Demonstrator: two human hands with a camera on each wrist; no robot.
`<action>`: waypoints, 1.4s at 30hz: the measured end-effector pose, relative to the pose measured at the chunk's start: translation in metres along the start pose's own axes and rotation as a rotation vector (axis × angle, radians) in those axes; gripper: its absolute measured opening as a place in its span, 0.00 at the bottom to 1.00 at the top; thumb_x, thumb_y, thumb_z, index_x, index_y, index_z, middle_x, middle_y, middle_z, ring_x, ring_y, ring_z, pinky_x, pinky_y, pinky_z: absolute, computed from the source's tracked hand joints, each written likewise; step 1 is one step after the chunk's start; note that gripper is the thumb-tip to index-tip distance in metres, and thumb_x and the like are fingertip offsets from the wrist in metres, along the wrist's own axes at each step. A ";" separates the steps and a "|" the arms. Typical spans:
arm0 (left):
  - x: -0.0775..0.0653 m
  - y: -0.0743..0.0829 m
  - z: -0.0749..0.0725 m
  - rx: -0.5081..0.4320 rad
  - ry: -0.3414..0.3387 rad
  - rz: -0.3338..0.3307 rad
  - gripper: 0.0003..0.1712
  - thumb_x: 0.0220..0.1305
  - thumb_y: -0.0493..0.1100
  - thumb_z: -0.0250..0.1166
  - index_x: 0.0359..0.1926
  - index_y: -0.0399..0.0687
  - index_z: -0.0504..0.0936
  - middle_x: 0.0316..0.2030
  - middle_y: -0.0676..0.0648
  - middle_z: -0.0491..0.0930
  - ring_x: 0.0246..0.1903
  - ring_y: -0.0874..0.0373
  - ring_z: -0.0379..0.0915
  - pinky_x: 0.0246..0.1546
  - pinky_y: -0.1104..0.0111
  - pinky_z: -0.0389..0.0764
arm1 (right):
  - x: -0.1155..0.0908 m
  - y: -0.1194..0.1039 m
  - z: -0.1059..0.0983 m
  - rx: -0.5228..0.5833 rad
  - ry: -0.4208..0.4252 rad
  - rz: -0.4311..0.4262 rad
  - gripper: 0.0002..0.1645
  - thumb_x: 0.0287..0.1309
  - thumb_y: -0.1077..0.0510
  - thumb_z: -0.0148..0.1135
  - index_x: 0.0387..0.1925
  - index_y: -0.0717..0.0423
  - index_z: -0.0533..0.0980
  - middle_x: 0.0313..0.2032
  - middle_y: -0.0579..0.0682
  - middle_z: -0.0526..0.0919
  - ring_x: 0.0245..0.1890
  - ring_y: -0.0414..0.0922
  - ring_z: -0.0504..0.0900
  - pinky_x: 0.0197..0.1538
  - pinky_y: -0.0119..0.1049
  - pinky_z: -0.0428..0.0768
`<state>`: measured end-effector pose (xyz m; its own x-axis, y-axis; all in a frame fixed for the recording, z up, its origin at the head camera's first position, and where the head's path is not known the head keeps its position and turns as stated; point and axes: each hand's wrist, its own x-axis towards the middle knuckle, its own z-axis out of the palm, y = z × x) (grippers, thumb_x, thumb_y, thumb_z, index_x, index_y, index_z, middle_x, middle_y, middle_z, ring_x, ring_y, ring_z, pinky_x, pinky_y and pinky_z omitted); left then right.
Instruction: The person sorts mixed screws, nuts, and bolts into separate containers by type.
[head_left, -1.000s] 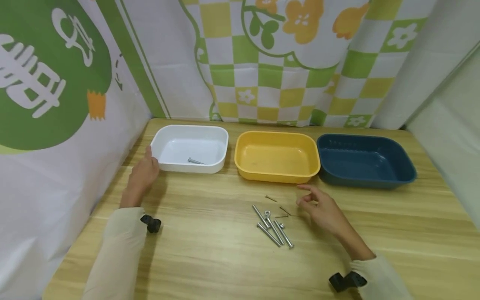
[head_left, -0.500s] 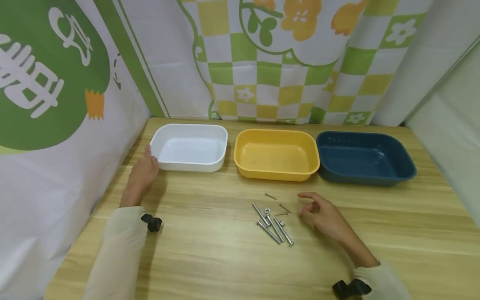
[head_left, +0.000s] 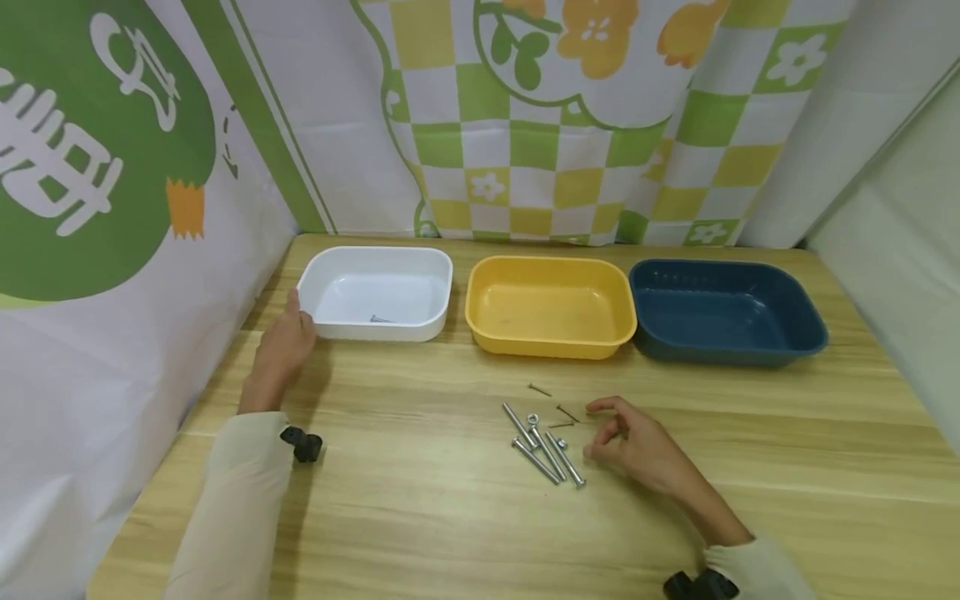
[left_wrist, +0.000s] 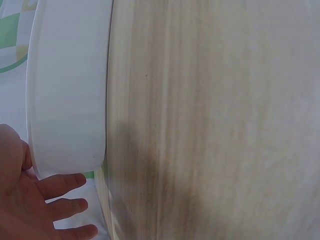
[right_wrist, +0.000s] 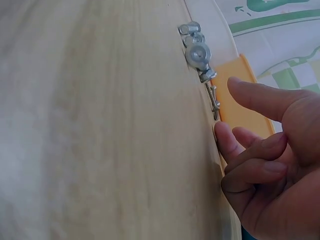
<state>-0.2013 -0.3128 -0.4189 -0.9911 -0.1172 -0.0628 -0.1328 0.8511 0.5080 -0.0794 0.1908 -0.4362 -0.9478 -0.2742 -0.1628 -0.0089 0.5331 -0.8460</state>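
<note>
My left hand (head_left: pixel 282 343) rests at the front left corner of the white tray (head_left: pixel 375 332). In the left wrist view, several of its fingers lie straight beside the tray's end. A small nail or screw (head_left: pixel 380 319) lies inside that tray. My right hand (head_left: pixel 637 446) is just right of the loose hardware, thumb and index finger apart with nothing between them. Beside it are several long bolts (head_left: pixel 536 461), an eye-like ring or nut (head_left: pixel 533 419), a small nut (head_left: pixel 562 443) and thin nails or screws (head_left: pixel 567 412). In the right wrist view, its other fingers are bent.
A yellow tray (head_left: pixel 551 347) stands mid-row behind the hardware. The dark blue tray (head_left: pixel 727 354) is close against its right side. All three trays sit near the back of the wooden table (head_left: pixel 420 517), before a patterned cloth (head_left: pixel 540 175).
My right hand has come down from near the yellow tray's front edge to beside the bolts, its thumb and index finger spreading wider. My left hand stays at the white tray.
</note>
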 end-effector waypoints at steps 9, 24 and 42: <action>0.002 -0.001 0.001 -0.011 0.000 0.004 0.36 0.77 0.49 0.27 0.77 0.36 0.31 0.69 0.23 0.55 0.63 0.24 0.58 0.59 0.36 0.63 | -0.001 -0.002 0.007 -0.053 -0.002 -0.044 0.34 0.49 0.61 0.77 0.58 0.59 0.74 0.28 0.46 0.79 0.27 0.44 0.74 0.30 0.35 0.69; 0.001 -0.003 0.000 -0.001 0.005 0.005 0.36 0.77 0.49 0.27 0.77 0.33 0.32 0.68 0.21 0.56 0.61 0.24 0.61 0.56 0.36 0.65 | 0.003 -0.010 0.018 -0.095 -0.048 -0.078 0.35 0.43 0.61 0.80 0.56 0.57 0.77 0.24 0.42 0.78 0.27 0.42 0.75 0.37 0.37 0.71; 0.000 -0.002 0.001 -0.012 -0.018 -0.012 0.37 0.76 0.52 0.23 0.77 0.37 0.29 0.70 0.22 0.54 0.64 0.24 0.57 0.57 0.35 0.63 | 0.007 -0.013 0.025 -0.120 -0.093 -0.101 0.24 0.44 0.66 0.75 0.47 0.56 0.81 0.22 0.42 0.78 0.20 0.40 0.73 0.23 0.32 0.69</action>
<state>-0.2010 -0.3138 -0.4209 -0.9894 -0.1180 -0.0845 -0.1448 0.8436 0.5172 -0.0777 0.1619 -0.4391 -0.9065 -0.4015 -0.1308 -0.1461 0.5888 -0.7949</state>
